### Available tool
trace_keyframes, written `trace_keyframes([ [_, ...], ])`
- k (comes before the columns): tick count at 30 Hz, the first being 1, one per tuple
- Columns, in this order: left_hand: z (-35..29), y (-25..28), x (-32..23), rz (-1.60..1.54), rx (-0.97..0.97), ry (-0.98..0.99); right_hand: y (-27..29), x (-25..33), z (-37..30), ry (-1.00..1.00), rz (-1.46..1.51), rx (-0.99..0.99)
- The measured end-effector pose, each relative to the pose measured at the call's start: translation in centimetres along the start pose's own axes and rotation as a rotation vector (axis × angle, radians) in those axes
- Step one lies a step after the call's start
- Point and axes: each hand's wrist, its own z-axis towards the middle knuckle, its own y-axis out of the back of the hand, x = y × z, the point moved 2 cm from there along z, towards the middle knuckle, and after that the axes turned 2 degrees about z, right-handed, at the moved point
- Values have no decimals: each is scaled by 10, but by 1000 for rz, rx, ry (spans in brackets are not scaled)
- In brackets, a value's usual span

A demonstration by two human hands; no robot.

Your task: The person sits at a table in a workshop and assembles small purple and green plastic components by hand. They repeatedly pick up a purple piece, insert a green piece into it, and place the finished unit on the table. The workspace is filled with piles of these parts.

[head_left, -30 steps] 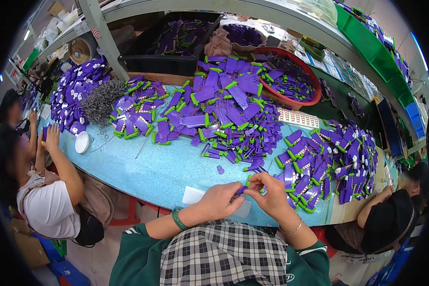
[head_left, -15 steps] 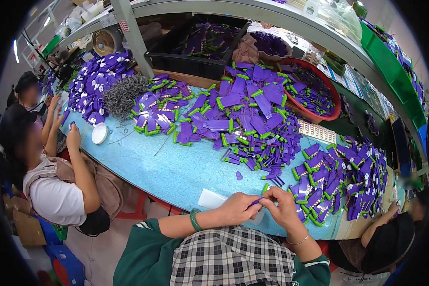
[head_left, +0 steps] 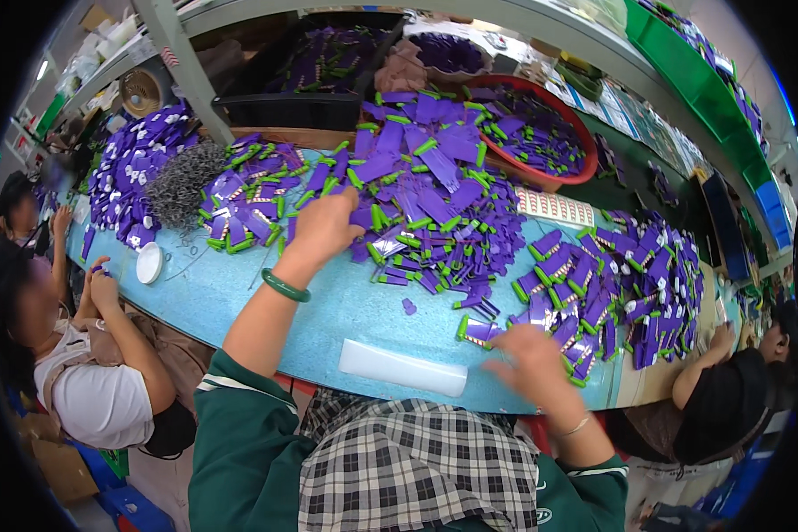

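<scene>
My left hand (head_left: pixel 322 232) reaches over the near left edge of a large heap of purple flat pieces with green ends (head_left: pixel 434 177). Its thumb and fingers are apart at the pieces, and nothing shows gripped between them. My right hand (head_left: pixel 534 365), blurred by motion, hovers above the near right part of the table with its fingers spread. Just beyond its fingertips lies a purple piece with a green end (head_left: pixel 481 332), at the edge of a second heap of similar pieces (head_left: pixel 625 288). Between my forearms a white strip (head_left: pixel 403 367) lies on the blue tabletop (head_left: pixel 315 330).
Farther off are a red basin (head_left: pixel 566 177) of purple pieces, a black crate (head_left: pixel 301 111), a tangle of grey wire rings (head_left: pixel 184 184) and a white round lid (head_left: pixel 149 263). A shelf post (head_left: pixel 182 75) stands at the back. People sit at left and right.
My hands, together over a small purple piece before, have parted. The left has gone up and left to the heap, the right slightly right. The white strip now shows whole. The view has shifted.
</scene>
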Motion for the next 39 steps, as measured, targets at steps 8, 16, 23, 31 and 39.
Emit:
trace_keyframes([
  [8,-39,34,-3,-237,-453,-100,-58,28,-60,-42,154,-14],
  [16,-103,9,-21,-1886,85,-129,-61,-16,-271,-1125,1332,113],
  [23,-108,-42,-47,-1849,270,69,-157,47,-549,-1983,1384,-257],
  [31,-110,-52,-62,-1720,246,129,-56,-12,-297,-1153,1055,202],
  [39,-118,-30,-88,-1579,118,85,-29,13,-9,-102,-264,-132],
])
